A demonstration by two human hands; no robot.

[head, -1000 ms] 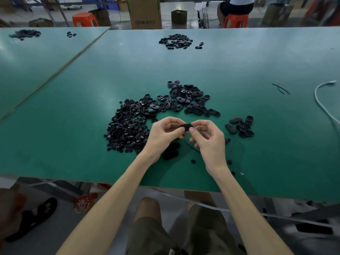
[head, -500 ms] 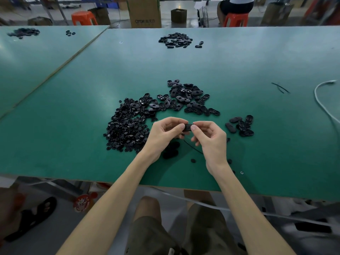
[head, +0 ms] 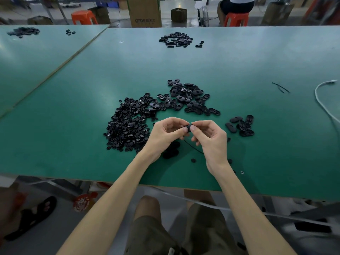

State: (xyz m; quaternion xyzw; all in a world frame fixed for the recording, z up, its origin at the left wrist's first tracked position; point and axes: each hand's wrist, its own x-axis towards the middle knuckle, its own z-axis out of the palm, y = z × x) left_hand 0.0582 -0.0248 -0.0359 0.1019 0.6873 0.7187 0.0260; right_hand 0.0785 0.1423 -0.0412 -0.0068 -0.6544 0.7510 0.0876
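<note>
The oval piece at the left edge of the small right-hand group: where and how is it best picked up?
Grip the oval piece across its narrow width, thumb and finger on the two long edges, coming from above. It lies flat on the table, so only the edges offer hold; its left side is free, while other pieces crowd its right.

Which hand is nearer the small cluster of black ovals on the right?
Right. The right hand sits just left of the cluster; the left hand lies farther left.

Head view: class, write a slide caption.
Left hand and right hand pinch a small black part above the green table, near a pile of parts.
</note>
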